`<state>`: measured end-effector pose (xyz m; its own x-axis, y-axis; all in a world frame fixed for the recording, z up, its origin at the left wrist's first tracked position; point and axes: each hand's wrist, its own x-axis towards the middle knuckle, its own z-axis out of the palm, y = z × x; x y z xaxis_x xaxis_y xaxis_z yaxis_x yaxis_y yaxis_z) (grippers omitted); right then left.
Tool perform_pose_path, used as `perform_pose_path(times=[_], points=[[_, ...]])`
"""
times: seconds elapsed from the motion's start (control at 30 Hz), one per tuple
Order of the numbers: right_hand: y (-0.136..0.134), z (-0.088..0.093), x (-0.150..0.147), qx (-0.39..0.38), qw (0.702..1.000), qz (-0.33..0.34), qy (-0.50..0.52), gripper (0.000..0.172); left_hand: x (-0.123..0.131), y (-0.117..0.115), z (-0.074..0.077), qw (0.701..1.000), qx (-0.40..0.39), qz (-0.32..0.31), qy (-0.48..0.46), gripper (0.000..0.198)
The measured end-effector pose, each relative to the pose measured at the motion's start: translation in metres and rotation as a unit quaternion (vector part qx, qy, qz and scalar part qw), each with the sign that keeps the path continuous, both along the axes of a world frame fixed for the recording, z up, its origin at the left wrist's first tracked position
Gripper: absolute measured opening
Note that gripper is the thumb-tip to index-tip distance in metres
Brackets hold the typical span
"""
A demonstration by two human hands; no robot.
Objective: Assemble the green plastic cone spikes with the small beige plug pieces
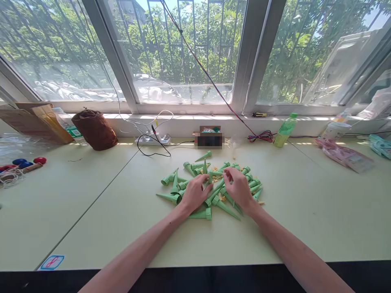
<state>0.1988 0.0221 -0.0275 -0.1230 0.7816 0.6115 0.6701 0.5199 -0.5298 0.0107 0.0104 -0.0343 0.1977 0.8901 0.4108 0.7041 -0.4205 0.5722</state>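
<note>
A heap of green plastic watering spikes (227,208), long cones with ribbed caps, is spread on the table under my hands. My left hand (195,193) is closed, its thumb and fingers around the capped end of one green watering spike (216,173). This spike lies sideways, its narrow end pointing right. At that narrow end, my right hand (238,187) is closed in a pinch; the exact contact is too small to make out. Small yellowish pieces (223,198) lie among the spikes, and another spike (203,214) rests just below my left hand.
Behind the heap stand a small box (209,140) and a white power strip (152,139) with cables. A brown cloth bag (94,129) is at the back left, a green bottle (285,131) at the back right. Red and blue balls (26,165) lie far left, pink plastic packaging (345,154) far right.
</note>
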Motion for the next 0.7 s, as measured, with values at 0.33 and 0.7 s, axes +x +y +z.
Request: perform_pose_path(times=[0.33, 0.7], points=[[0.005, 0.000, 0.000, 0.012, 0.995, 0.070, -0.064, 0.023, 0.003, -0.001, 0.001, 1.000, 0.022, 0.019, -0.006, 0.015], [0.014, -0.001, -0.009, -0.056, 0.990, 0.088, -0.100, 0.023, 0.006, -0.004, -0.002, 0.995, 0.037, 0.063, -0.072, 0.019]])
